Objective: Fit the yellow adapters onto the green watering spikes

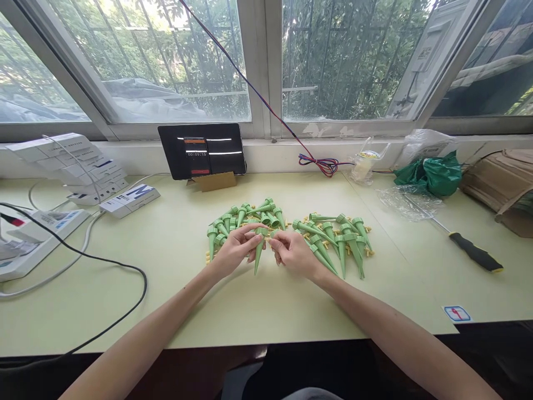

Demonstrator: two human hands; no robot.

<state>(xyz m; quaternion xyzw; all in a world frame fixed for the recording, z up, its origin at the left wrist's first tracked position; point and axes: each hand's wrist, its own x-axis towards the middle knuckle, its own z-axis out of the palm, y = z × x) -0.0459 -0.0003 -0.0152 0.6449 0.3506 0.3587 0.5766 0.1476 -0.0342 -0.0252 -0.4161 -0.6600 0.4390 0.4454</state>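
My left hand (235, 248) pinches the wide top of a green plastic cone spike (259, 254), which points down toward me. My right hand (293, 253) is curled close beside it, fingertips at the spike's top; what they pinch is too small to name. Behind the hands lie two heaps of the same green spikes with small yellow parts: a left pile (245, 218) and a right pile (337, 236) on the pale green table (175, 266).
A tablet (202, 150) leans at the window sill. White boxes (79, 164) and a power strip (29, 239) with cables sit left. A screwdriver (472, 251), green bag (428, 173) and cardboard (506, 183) lie right.
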